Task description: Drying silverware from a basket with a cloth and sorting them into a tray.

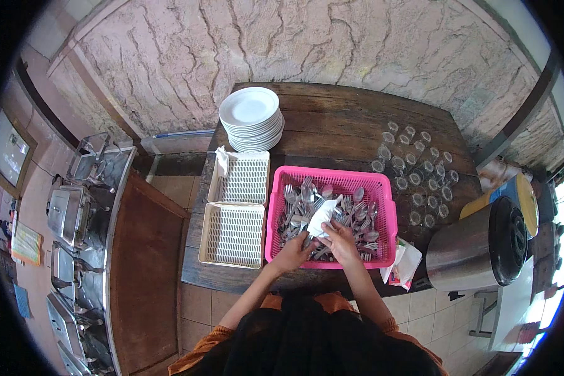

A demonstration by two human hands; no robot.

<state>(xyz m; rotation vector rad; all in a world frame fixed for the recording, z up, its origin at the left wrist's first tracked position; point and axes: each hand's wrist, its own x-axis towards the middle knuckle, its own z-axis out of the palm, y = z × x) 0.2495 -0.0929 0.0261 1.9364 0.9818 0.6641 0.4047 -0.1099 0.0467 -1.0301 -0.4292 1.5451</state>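
A pink plastic basket in front of me holds a heap of metal spoons and forks. Over the cutlery, my right hand grips a crumpled white tissue between thumb and fingers. My left hand is close beside it, above the basket's near left part. Its fingers are bent around the cutlery just below the tissue; whether they grip a piece is too small to make out.
Left of the basket stand two cream slotted trays, the far one with a crumpled white tissue. Behind them rises a stack of white plates. Several upturned glasses, a tissue pack and a steel drinks urn are on the right.
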